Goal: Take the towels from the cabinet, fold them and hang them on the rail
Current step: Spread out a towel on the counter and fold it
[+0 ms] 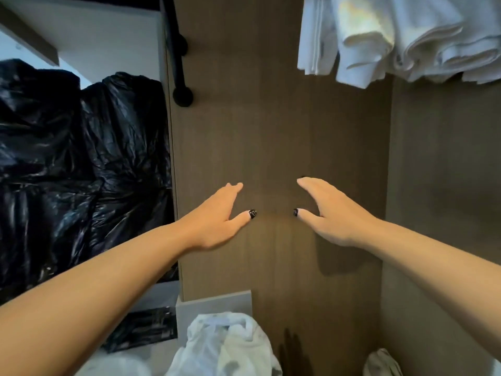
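Note:
Several white towels hang folded at the top right, their lower edges drooping in front of a brown wooden panel. What they hang from is out of view. Both my hands reach forward over the panel, well below the towels. My left hand is open, fingers together and thumb apart, holding nothing. Facing it a short gap away, my right hand is open and empty too. A black rail on round mounts runs along the panel's left edge.
Crumpled black plastic bags fill the space to the left. A white plastic bag with white cloth lies on the floor at the bottom centre. Another bit of white cloth shows at the bottom right, by a brown side wall.

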